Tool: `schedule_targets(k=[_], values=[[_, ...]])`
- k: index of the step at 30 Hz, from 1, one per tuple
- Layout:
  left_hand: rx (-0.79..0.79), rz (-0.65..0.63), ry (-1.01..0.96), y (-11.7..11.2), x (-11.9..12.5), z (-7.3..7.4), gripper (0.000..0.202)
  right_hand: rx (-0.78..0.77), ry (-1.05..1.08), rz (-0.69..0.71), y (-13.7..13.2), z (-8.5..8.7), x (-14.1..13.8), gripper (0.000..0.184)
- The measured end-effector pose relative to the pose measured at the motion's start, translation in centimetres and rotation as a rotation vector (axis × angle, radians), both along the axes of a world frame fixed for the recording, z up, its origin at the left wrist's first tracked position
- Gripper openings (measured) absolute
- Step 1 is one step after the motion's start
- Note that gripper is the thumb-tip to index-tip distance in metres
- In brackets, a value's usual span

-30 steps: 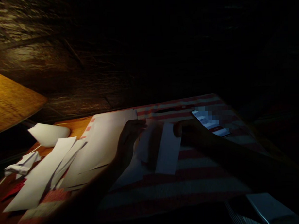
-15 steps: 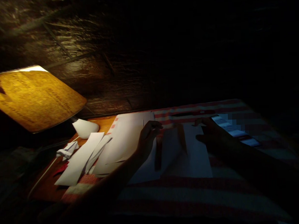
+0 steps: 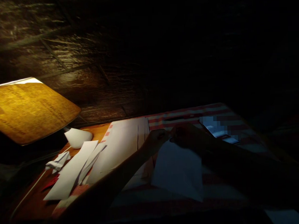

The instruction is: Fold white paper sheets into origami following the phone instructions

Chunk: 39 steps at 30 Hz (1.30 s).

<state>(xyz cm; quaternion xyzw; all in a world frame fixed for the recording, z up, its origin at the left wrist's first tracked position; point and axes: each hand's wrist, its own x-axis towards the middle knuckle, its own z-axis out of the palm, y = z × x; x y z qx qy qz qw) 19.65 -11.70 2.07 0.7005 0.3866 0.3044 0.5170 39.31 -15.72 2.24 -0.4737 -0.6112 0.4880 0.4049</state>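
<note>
My left hand (image 3: 158, 138) and my right hand (image 3: 187, 136) meet over the middle of the table, their fingertips close together in dim light. Below them a white sheet of paper (image 3: 179, 171) hangs tilted, its top edge pinched between the closed fingers. Exactly where each fingertip grips is hard to see in the shadow. Left of the hands lie larger white sheets (image 3: 121, 144), partly covered by my left forearm. Cut paper strips (image 3: 75, 170) rest farther left, with a crumpled piece of paper (image 3: 58, 162) beside them.
A lamp with a yellow-lit shade (image 3: 34, 111) and a white base (image 3: 78, 137) stands at the left. A red object (image 3: 51, 183) lies under the strips. A lit phone (image 3: 217, 131) rests right of my hands on the striped cloth (image 3: 174, 111). Behind is a dark wall.
My hands were apart with fingers spread over the paper; they have come together. The sheet's top edge is now raised and gripped. The view has shifted slightly.
</note>
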Motion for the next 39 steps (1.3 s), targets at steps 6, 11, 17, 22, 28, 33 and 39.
schedule_targets(k=[6, 11, 17, 22, 28, 33, 39], values=[[0.034, 0.117, -0.021, -1.1, -0.5, -1.6, 0.032, -0.024, -0.08, -0.006, -0.2, -2.0, 0.9, 0.023], [-0.02, 0.11, -0.019, -1.8, -0.3, -1.4, 0.02, -0.001, -0.06, -0.019, -0.9, -1.8, 0.8, 0.021], [0.034, 0.031, -0.034, -1.3, -0.3, -1.3, 0.012, 0.06, -0.041, 0.016, -1.4, -1.4, 0.3, 0.011], [0.036, 0.064, -0.05, -1.7, -0.2, -1.2, 0.008, 0.082, -0.092, 0.02, -1.5, -1.3, 0.3, 0.011], [-0.046, 0.187, -0.192, -2.0, -0.3, -1.0, 0.01, 0.076, -0.15, -0.105, -1.4, -1.2, 0.5, 0.02], [-0.085, 0.288, -0.249, -1.5, -0.7, -1.5, 0.016, -0.018, -0.009, -0.208, -1.8, 0.0, 0.6, 0.018], [-0.093, 0.341, -0.256, -1.3, -0.9, -1.5, 0.016, -0.084, 0.185, -0.206, -1.9, 0.0, 0.6, 0.027]])
